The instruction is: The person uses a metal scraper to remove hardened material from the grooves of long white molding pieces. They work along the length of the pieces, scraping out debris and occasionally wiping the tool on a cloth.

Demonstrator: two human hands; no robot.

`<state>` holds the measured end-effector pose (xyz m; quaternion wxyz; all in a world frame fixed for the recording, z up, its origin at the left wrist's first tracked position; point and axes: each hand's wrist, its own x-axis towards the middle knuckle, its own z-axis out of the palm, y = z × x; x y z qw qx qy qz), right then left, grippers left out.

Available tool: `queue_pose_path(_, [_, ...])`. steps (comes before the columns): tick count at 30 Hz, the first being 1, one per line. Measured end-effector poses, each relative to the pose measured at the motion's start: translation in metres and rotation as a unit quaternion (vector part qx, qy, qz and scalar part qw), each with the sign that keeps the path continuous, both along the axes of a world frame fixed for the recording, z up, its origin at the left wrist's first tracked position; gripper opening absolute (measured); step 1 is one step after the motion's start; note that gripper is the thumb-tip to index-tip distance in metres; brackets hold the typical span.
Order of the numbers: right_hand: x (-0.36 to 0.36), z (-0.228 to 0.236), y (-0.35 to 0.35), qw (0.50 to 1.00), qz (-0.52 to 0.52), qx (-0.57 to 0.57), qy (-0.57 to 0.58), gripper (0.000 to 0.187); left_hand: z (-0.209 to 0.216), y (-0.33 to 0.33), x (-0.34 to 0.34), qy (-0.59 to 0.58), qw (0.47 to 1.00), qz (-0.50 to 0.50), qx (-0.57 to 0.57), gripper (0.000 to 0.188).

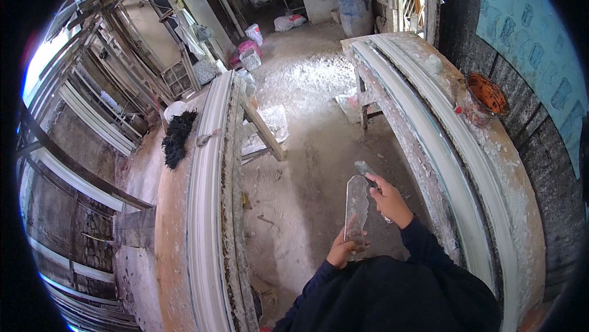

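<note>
The clear plate (355,202) points lengthwise away from the left grip (342,248) clamping its near end, while just rightward the right grip (391,201) clasps a scraper-like tool (364,167).

A transparent panel (356,200), glass or clear plastic by its look, is smooth and glossy with cloudy smears, while the blade of a small tool (363,167) appears caked in pale residue. White mouldings (210,148) look smooth and matt against wood-toned benches (170,209) spattered with rough, chalky crust. A black bundle (178,137) appears shaggy and fibrous, a blue drum (355,12) scuffed and dull, the floor (294,209) rough and dusty, the dark sleeves (428,245) matt cloth
</note>
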<state>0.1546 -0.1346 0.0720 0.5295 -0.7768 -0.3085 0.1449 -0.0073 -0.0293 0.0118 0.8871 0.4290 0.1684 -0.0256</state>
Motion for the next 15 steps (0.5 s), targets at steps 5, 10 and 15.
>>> queue_pose_path(5, [-0.040, 0.014, -0.022, 0.994, 0.079, -0.048, 0.059, 0.034, 0.008, 0.009, -0.002, -0.009, 0.998, 0.060, -0.026, 0.083])
queue_pose_path(10, [-0.069, -0.007, -0.026, 0.989, 0.115, -0.082, -0.036, 0.034, 0.007, 0.008, 0.005, 0.025, 0.997, 0.078, 0.010, 0.082])
queue_pose_path(15, [-0.020, -0.010, 0.005, 0.996, 0.033, 0.012, -0.088, 0.036, 0.003, 0.004, 0.000, 0.004, 1.000, 0.004, 0.030, 0.080])
